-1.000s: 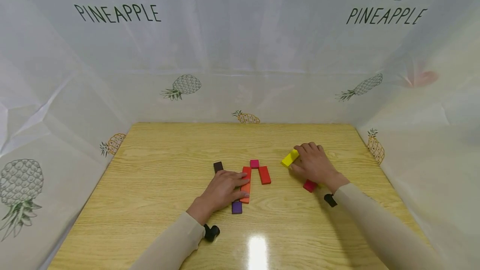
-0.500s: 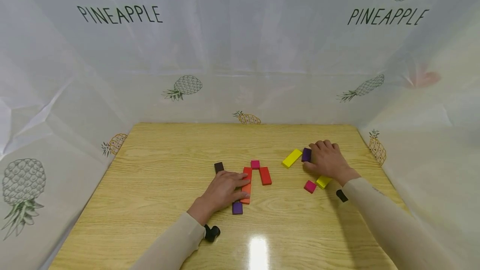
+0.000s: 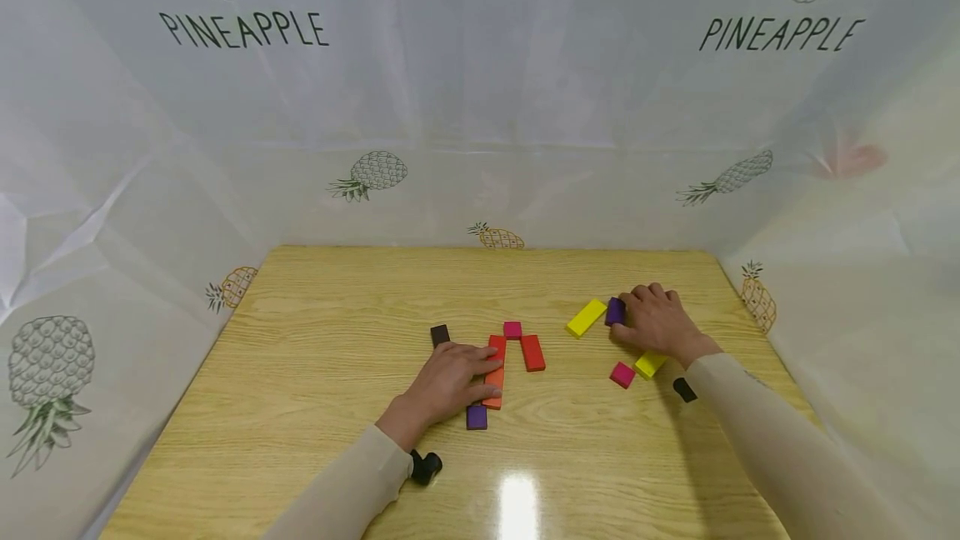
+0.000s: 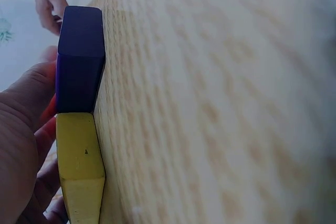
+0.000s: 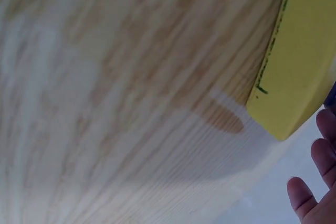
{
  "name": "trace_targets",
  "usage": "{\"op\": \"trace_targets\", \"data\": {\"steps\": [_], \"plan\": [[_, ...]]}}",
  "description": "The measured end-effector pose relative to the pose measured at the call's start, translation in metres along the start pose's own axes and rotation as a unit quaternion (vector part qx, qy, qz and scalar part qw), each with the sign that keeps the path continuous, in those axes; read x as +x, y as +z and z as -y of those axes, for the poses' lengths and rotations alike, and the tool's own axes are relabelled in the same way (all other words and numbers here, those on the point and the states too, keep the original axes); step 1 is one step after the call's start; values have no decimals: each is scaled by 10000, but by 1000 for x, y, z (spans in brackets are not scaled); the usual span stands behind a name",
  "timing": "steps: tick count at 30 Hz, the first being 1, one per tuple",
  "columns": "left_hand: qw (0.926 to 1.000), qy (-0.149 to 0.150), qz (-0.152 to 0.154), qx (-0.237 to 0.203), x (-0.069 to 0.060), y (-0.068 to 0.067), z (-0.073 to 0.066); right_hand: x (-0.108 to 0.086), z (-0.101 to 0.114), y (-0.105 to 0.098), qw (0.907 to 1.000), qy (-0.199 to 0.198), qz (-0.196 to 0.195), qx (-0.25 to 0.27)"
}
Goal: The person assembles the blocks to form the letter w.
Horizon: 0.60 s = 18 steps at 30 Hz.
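Yellow block (image 4: 80, 153) on the table (image 3: 337, 298), against a purple block (image 4: 80, 61), shows in the left-wrist view; the left hand (image 3: 444, 380) hides it from the head view, fingers apart on red block (image 3: 497, 342) and orange block (image 3: 495, 377). Whether the arched right hand (image 3: 658, 323) pinches the second purple block (image 3: 615, 312), I cannot tell.

orange block (image 3: 493, 379) | purple block (image 3: 615, 312) | dark block (image 3: 439, 334), perhaps black | pineapple printed sheet (image 3: 480, 107)

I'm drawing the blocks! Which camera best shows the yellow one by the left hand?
The left wrist view: the yellow block is up close there, though cut off at the bottom. In the head view, the left hand covers it. The right wrist view shows only a different yellow block.
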<state>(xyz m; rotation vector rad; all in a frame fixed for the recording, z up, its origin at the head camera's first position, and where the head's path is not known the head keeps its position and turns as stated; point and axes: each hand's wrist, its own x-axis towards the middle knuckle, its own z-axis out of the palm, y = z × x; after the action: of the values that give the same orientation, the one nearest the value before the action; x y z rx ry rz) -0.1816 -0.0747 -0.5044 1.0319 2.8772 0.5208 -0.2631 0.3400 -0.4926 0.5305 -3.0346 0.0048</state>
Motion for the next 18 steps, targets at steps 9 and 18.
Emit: {"op": "trace_targets", "data": {"steps": [9,18], "plan": [[10000,27,2,60,0,1,0,0,-2,-3,9995,24,-318,-29],[10000,14,16,18,1,1,0,-4,1,-9,9988,-126,-469,-67]]}}
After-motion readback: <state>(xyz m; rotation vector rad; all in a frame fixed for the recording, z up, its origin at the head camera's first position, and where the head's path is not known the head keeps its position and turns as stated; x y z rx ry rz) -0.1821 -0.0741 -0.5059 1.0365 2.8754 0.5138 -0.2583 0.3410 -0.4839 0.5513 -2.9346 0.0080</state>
